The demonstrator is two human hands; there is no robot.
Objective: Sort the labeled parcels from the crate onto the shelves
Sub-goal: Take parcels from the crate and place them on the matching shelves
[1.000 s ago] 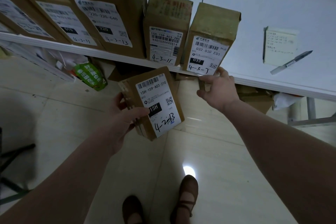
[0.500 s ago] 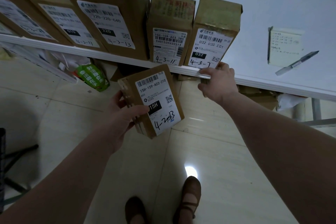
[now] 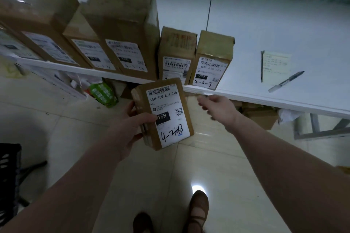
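My left hand (image 3: 130, 126) grips a small brown parcel (image 3: 164, 111) by its left side, thumb across the white label marked 15H and 4-2-13. It hangs just below the front edge of the white shelf (image 3: 246, 96). My right hand (image 3: 217, 108) hovers empty and blurred just under that edge, below the parcel marked 4-3-7 (image 3: 212, 60). Beside that one stands the 4-3-11 parcel (image 3: 176, 55). Several bigger labeled parcels (image 3: 121, 30) line the shelf to the left.
A notepad (image 3: 276, 66) and a pen (image 3: 286, 81) lie on the shelf's right part. A green bag (image 3: 103, 93) and cardboard boxes (image 3: 261, 117) sit on the tiled floor under the shelf. A black crate (image 3: 8, 179) is at the left edge.
My right hand has let go of the shelf edge under the 4-3-7 parcel and dropped slightly. The view has tilted up, showing more of the shelf. The held parcel stays in my left hand.
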